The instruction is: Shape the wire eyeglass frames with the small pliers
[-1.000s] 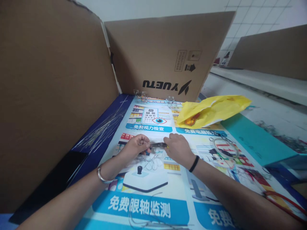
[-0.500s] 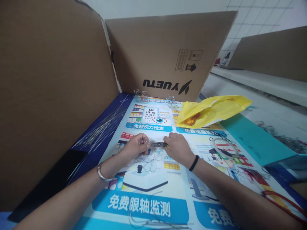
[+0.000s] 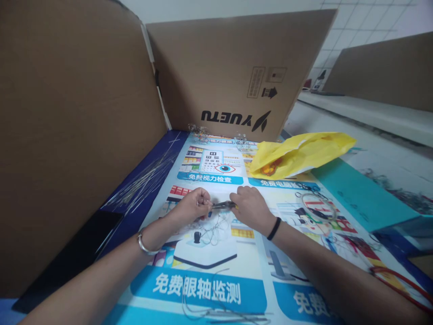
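Observation:
My right hand is closed around the handles of small pliers, whose jaws point left. The jaws meet the fingertips of my left hand, which pinch thin wire. Bent, looped wire hangs or lies just below the two hands; which of the two is hard to tell. Both hands are over a printed poster sheet with blue and white panels.
Straight wires lie at the left beside a black panel. Behind stands a cardboard box. A yellow bag, a clear ring, a teal box and red cord are on the right. Loose wires lie in front.
The view has shifted very slightly. Both hands and the pliers are in nearly the same place, with the pliers' angle slightly changed.

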{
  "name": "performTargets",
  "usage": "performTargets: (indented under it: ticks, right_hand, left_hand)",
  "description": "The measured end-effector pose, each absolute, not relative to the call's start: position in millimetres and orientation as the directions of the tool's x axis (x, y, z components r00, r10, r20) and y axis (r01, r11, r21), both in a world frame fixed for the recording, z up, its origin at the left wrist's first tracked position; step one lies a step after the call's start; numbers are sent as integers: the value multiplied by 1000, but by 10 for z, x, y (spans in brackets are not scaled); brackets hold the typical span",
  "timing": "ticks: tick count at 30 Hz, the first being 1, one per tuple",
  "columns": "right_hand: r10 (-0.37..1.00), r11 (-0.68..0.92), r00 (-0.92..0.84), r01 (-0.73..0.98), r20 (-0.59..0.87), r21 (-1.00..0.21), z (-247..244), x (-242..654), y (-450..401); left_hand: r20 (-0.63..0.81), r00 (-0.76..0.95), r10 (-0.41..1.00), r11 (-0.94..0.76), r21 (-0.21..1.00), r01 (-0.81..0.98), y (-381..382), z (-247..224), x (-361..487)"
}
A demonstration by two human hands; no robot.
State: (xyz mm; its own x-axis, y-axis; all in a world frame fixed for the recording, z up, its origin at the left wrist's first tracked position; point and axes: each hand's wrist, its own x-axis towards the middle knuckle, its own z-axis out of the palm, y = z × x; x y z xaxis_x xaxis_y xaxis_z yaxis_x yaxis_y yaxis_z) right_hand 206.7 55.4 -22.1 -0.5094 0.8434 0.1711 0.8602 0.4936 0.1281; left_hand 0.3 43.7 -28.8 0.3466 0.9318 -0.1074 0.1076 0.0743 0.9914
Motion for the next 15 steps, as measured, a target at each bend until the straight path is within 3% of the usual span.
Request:
performTargets:
  ticks: [15]
  right_hand:
    - [863,468,-486,872,140,143,-207,2037,537]
  left_hand:
    - [-92,327,941,56,991,118,420,-292,13]
